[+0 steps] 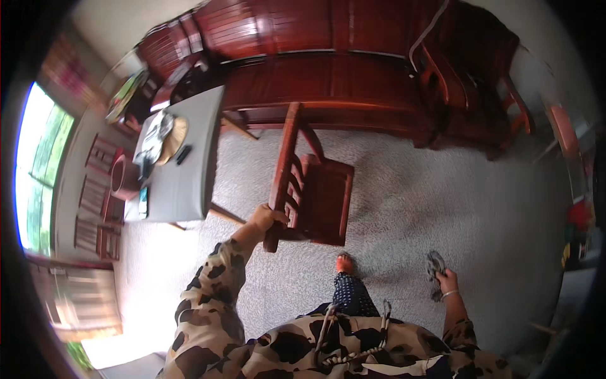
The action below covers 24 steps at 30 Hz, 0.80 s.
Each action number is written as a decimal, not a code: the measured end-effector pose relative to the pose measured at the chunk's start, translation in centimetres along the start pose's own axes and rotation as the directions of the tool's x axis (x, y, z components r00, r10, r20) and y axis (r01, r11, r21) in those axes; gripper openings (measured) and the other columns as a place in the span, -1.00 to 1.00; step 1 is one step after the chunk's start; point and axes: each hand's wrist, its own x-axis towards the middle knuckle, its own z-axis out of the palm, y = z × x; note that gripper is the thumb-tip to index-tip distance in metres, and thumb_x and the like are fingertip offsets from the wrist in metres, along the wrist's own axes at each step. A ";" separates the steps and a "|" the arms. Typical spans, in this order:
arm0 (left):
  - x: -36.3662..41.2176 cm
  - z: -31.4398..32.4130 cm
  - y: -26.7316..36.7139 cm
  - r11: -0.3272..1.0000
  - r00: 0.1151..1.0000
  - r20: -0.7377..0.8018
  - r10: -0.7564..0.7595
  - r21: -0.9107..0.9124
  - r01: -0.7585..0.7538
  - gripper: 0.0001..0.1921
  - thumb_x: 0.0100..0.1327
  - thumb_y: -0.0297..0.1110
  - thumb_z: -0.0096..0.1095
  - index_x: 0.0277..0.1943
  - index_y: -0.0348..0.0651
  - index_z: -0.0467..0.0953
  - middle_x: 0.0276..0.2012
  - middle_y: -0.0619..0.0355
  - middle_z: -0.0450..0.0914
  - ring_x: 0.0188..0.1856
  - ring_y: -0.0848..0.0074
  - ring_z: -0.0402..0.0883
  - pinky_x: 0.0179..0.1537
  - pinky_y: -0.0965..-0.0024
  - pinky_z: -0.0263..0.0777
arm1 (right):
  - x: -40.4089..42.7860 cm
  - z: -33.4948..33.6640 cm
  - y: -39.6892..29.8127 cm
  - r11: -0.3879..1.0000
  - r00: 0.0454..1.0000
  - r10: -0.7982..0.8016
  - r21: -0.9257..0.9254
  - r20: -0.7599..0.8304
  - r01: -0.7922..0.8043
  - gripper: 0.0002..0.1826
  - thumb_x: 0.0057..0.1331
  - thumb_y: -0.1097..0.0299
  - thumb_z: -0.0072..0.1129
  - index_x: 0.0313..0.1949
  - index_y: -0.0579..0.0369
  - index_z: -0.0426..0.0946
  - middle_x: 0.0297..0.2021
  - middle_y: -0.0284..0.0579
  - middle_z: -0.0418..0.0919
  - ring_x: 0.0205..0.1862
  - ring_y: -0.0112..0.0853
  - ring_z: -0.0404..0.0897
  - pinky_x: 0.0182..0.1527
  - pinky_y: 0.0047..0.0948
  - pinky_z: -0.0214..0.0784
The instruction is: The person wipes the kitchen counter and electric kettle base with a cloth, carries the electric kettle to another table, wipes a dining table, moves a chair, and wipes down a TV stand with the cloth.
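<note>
My left hand (268,219) grips the near end of the backrest of a reddish-brown wooden chair (326,199). The chair stands in front of me with its seat facing right; its feet are hidden beneath the seat. Out to the right, my right hand (448,281) holds a crumpled grey cloth (435,272), which hangs above the floor. A bracelet circles that wrist.
A table with a grey cover (189,184) stands at left, bearing a straw hat (175,139), a dark object (184,155) and a phone (143,203). A long wooden bench (322,76) spans the back. More wooden chairs (102,203) line the left wall.
</note>
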 end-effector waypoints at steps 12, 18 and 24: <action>-40.3 -9.0 -19.5 0.987 0.974 -0.228 -0.008 0.154 0.044 -0.70 -0.32 -0.57 0.31 -0.39 -0.36 0.49 -0.57 0.08 0.54 -0.57 0.47 0.54 -0.52 0.44 0.43 | -9.0 15.2 -12.2 0.983 0.834 -0.145 -0.016 0.532 0.181 -0.75 0.13 0.41 0.06 -0.23 0.32 0.45 -0.36 -0.14 0.52 -0.34 -0.41 0.46 -0.24 -0.42 0.30; -55.3 -5.7 -31.8 0.989 0.864 -0.485 -0.135 -0.119 0.087 -0.69 -0.26 -0.55 0.28 -0.33 -0.38 0.48 -0.57 0.09 0.51 -0.58 0.47 0.52 -0.55 0.43 0.40 | -13.0 20.9 -14.4 0.852 0.713 -0.024 -0.359 0.700 0.381 -0.70 0.07 0.35 0.12 -0.22 0.27 0.47 -0.41 -0.16 0.53 -0.38 -0.41 0.48 -0.33 -0.42 0.30; -71.0 -11.0 -45.8 0.869 0.627 -0.680 -0.380 -0.494 -0.009 -0.65 -0.28 -0.56 0.25 -0.30 -0.42 0.45 -0.53 0.03 0.52 -0.55 0.39 0.53 -0.50 0.41 0.42 | -22.5 26.2 -16.9 0.385 0.756 0.100 -0.726 0.647 0.570 -0.53 -0.01 0.24 0.15 -0.16 0.34 0.44 -0.26 0.07 0.53 -0.20 -0.21 0.50 -0.19 -0.30 0.31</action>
